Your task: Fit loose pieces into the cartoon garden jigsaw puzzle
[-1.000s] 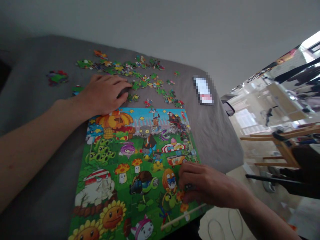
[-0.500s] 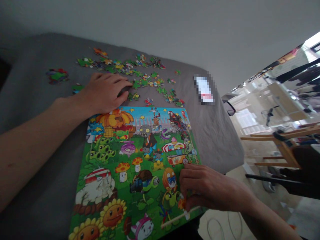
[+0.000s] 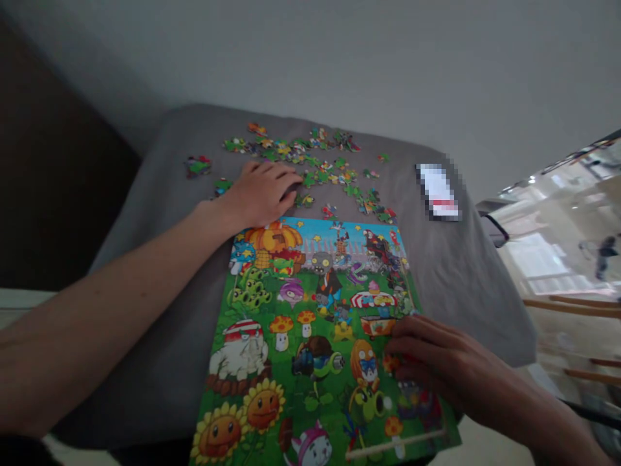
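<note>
A colourful cartoon jigsaw picture (image 3: 310,336) lies on a grey cloth-covered table (image 3: 460,272). My right hand (image 3: 436,366) rests on the picture's right side with its fingers bent and pressed together; their tips touch the picture near an orange figure. Whether a piece is under them is hidden. My left hand (image 3: 264,194) lies flat on the cloth just beyond the picture's far left corner, fingers stretched out. Its fingertips reach the scattered loose pieces (image 3: 330,171).
A small separate clump of pieces (image 3: 198,166) lies far left on the cloth. A blurred white object (image 3: 438,192) sits at the far right of the table. Wooden furniture (image 3: 572,307) stands on the floor to the right. A plain wall is behind.
The view has swung, so the table sits further right in frame. My right hand has slid a little up the picture's right side. My left hand stays on the cloth.
</note>
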A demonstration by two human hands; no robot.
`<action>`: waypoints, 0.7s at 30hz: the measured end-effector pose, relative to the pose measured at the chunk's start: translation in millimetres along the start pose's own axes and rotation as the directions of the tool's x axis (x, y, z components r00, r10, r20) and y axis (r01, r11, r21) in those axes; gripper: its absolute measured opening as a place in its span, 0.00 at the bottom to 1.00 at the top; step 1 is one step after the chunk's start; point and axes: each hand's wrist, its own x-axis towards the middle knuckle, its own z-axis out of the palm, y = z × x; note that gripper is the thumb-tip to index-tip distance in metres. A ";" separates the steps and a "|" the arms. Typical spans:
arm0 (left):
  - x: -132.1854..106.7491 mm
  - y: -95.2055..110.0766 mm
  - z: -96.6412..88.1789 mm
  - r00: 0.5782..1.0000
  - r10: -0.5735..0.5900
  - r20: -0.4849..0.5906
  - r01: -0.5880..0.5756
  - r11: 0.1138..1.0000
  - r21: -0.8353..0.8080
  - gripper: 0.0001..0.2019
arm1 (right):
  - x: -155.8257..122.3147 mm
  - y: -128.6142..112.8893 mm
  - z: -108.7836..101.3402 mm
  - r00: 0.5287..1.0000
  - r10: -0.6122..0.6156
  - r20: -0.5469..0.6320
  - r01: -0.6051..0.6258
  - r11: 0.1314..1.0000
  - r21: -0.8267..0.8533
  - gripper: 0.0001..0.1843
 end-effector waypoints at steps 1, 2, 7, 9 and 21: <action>-0.4 0.1 0.4 1.000 0.003 -0.002 -0.003 1.000 0.003 0.22 | 3.0 -0.5 -0.5 1.000 -0.004 0.005 0.004 1.000 -0.006 0.10; -0.7 0.3 0.7 1.000 0.004 -0.006 -0.004 1.000 0.005 0.22 | 6.1 -2.9 -0.1 0.999 -0.013 0.029 0.013 1.000 -0.005 0.10; -2.0 2.1 0.2 1.000 0.003 -0.009 -0.003 1.000 0.012 0.20 | 23.6 -35.3 8.5 0.983 -0.123 0.137 0.124 0.992 0.005 0.13; -2.2 2.3 0.4 1.000 0.003 -0.014 -0.003 1.000 0.012 0.20 | 36.1 -48.4 8.6 0.969 -0.194 0.151 0.193 0.981 0.024 0.11; -3.6 5.2 -4.4 1.000 0.003 0.004 -0.003 1.000 -0.015 0.20 | 137.2 -51.7 17.2 0.986 -0.062 -0.156 0.101 0.963 0.252 0.05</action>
